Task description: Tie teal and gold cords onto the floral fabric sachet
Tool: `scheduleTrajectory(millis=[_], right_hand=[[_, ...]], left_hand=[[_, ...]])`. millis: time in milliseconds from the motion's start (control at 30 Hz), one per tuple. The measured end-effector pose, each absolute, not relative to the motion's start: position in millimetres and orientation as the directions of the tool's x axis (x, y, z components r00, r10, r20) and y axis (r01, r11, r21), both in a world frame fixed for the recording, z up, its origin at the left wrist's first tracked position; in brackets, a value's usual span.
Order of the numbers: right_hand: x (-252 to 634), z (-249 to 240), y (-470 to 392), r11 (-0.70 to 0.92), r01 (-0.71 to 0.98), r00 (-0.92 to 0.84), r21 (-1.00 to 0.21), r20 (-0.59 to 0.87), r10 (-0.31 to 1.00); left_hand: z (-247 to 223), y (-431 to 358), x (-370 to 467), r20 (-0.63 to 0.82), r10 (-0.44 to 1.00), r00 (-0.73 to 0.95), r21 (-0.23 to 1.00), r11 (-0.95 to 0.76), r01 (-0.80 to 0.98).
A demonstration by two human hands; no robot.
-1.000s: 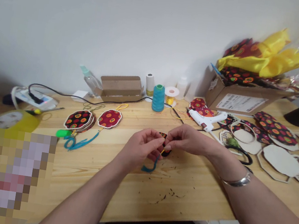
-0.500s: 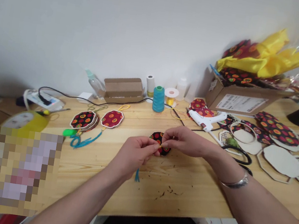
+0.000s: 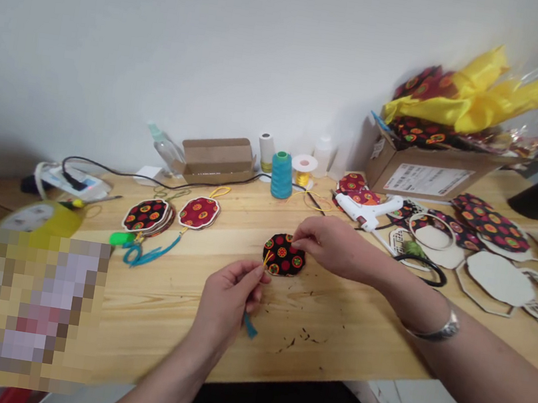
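My left hand (image 3: 231,293) pinches a tassel, its yellow cord (image 3: 268,258) rising above the fingertips and its teal fringe (image 3: 249,326) hanging below the hand. Just beyond lies a black fabric-covered piece (image 3: 282,254) with scalloped edges and red, orange and green flower motifs. The loose cord ends overlap its left side in view. At that piece's upper right edge, my right hand (image 3: 326,242) has thumb and finger pressed together; whatever sits between them is too small to make out. A silver bracelet (image 3: 442,327) is on the right wrist.
Left are a red ornament (image 3: 199,213) and a stack of black ones (image 3: 148,216) with a teal tassel. Behind stand a teal thread cone (image 3: 281,176) and yellow spool (image 3: 303,173). A glue gun (image 3: 367,209), wooden shapes (image 3: 500,280) and a fabric-filled carton (image 3: 419,173) occupy the right.
My hands have drawn apart: the left moved down and left with the tassel, the right slightly up. More of the black piece and the yellow cord ends now shows.
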State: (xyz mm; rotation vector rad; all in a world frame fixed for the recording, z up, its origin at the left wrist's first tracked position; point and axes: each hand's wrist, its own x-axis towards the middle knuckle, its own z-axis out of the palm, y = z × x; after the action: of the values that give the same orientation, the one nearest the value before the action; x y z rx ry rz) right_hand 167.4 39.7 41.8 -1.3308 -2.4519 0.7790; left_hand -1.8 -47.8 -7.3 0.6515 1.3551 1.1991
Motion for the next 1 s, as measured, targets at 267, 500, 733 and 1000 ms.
scheduleTrajectory(millis=[267, 500, 733, 1000], right_hand=[[157.0, 24.1, 23.2, 0.743, 0.573, -0.755, -0.345, 0.129, 0.643], [158.9, 9.4, 18.0, 0.800, 0.548, -0.792, -0.245, 0.156, 0.590], [162.8, 2.2, 18.8, 0.825, 0.533, -0.814, -0.188, 0.154, 0.560], [161.3, 2.1, 16.9, 0.830, 0.525, -0.829, -0.187, 0.108, 0.548]], left_hand=[[-13.1, -53.1, 3.2, -0.332, 0.917, -0.220, 0.928, 0.275, -0.252], [-10.0, -59.0, 5.2, -0.263, 0.919, -0.294, 0.961, 0.275, 0.001], [-7.0, -58.4, 3.2, -0.224, 0.916, -0.332, 0.957, 0.271, 0.103], [-13.1, -60.8, 2.1, -0.160, 0.951, -0.263, 0.957, 0.215, 0.195]])
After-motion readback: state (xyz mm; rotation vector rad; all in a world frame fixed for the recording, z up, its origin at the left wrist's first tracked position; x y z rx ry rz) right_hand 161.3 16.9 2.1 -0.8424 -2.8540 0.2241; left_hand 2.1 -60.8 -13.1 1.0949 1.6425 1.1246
